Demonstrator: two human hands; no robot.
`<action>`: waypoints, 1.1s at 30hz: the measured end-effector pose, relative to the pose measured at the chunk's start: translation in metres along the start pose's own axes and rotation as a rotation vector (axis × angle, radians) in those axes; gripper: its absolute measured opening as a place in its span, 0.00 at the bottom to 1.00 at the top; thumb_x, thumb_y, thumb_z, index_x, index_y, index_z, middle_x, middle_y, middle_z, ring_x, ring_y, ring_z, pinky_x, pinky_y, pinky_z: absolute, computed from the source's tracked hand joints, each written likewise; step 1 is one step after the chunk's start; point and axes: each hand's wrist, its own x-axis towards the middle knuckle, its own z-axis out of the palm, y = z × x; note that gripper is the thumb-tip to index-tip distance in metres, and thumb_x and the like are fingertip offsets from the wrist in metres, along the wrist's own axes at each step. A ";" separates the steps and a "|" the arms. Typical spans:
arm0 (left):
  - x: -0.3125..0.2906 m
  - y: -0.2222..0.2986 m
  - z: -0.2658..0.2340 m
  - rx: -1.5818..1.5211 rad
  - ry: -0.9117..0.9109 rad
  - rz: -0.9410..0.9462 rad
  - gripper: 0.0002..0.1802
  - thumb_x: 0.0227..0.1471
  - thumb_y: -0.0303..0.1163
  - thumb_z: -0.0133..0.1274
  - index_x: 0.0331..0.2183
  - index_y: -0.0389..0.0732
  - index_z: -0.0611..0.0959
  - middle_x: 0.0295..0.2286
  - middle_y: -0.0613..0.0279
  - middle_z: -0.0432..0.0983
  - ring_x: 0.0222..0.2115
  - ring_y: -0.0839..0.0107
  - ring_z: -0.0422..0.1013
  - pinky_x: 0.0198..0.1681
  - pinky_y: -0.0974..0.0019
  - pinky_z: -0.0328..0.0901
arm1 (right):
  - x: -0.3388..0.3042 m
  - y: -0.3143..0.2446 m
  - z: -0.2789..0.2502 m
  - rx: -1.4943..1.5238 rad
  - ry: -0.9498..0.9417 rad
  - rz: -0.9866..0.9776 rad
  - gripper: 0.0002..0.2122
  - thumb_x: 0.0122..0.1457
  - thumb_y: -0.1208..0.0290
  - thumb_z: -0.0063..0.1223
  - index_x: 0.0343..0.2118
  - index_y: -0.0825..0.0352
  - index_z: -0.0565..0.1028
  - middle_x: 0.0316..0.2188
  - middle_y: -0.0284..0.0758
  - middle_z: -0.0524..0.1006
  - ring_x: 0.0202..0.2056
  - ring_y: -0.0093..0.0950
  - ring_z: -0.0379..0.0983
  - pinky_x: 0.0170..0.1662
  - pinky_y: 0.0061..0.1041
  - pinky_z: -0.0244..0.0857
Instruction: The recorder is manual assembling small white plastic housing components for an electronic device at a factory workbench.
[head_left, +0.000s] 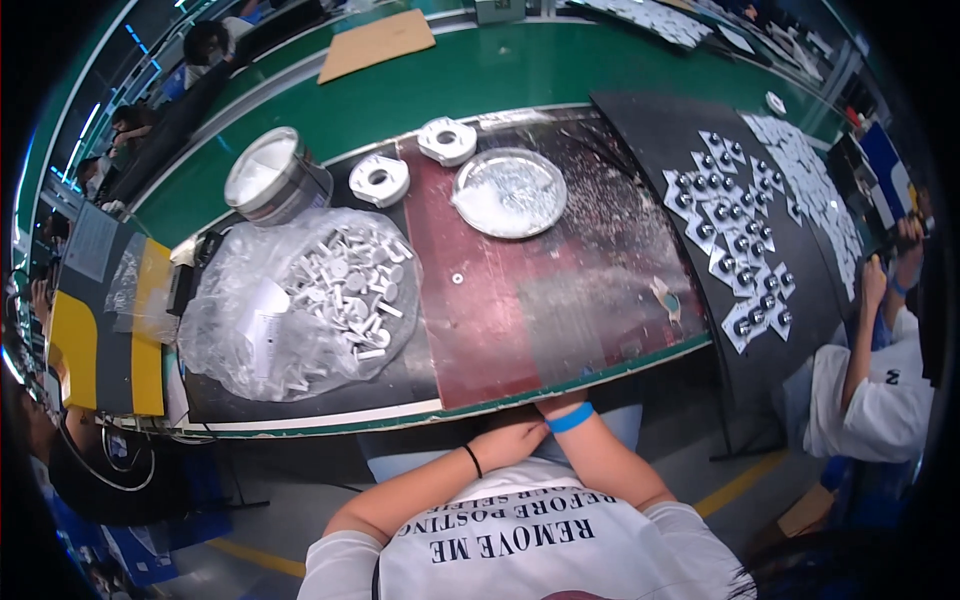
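My left hand (pixel 512 438) lies in my lap, crossed against my right wrist, below the near edge of the worktable (pixel 600 377). Most of my right hand (pixel 558 402) is tucked under that edge, just past a blue wristband (pixel 571 417). The fingers of both hands are largely hidden. On the tabletop, a clear plastic bag (pixel 225 335) lies open with many white stemmed plastic caps (pixel 350 285) spilling in it. A round metal dish (pixel 545 165) holds small silvery pieces and something white. Two white ring-shaped plastic parts (pixel 447 141) sit beside it. A tiny white ring (pixel 457 279) lies alone.
A white bucket (pixel 290 195) stands at the back left, near a yellow and grey box (pixel 105 330). To the right, a black mat (pixel 640 130) carries rows of white pieces with shiny domes (pixel 740 210). A co-worker (pixel 870 390) works beyond it. Cardboard (pixel 377 45) lies on the green surface behind.
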 end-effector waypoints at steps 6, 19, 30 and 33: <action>-0.005 -0.007 0.009 -0.023 -0.094 -0.156 0.18 0.51 0.37 0.41 0.39 0.36 0.75 0.38 0.44 0.71 0.40 0.54 0.68 0.45 0.63 0.61 | -0.012 0.009 0.043 0.444 0.032 0.273 0.15 0.58 0.64 0.33 0.44 0.65 0.65 0.44 0.37 0.66 0.46 0.34 0.61 0.50 0.35 0.56; -0.083 0.039 -0.082 0.120 -0.296 0.120 0.23 0.53 0.39 0.43 0.47 0.33 0.68 0.42 0.47 0.67 0.44 0.57 0.64 0.48 0.64 0.58 | -0.061 -0.117 0.118 -1.609 -0.833 0.561 0.17 0.56 0.60 0.42 0.43 0.65 0.69 0.37 0.40 0.72 0.41 0.36 0.67 0.44 0.29 0.61; -0.077 0.141 -0.138 0.244 -0.063 0.529 0.17 0.45 0.28 0.51 0.39 0.35 0.74 0.34 0.55 0.72 0.35 0.59 0.68 0.40 0.62 0.63 | 0.041 -0.132 0.198 -1.787 -0.602 -0.579 0.07 0.49 0.71 0.49 0.31 0.66 0.73 0.25 0.36 0.72 0.29 0.34 0.67 0.33 0.30 0.60; -0.071 0.150 -0.138 0.298 0.016 0.608 0.15 0.43 0.27 0.52 0.37 0.36 0.75 0.33 0.55 0.73 0.34 0.59 0.69 0.39 0.62 0.63 | 0.053 -0.111 0.193 -1.762 -0.739 -0.613 0.07 0.49 0.71 0.50 0.31 0.65 0.73 0.25 0.36 0.72 0.29 0.34 0.67 0.34 0.30 0.59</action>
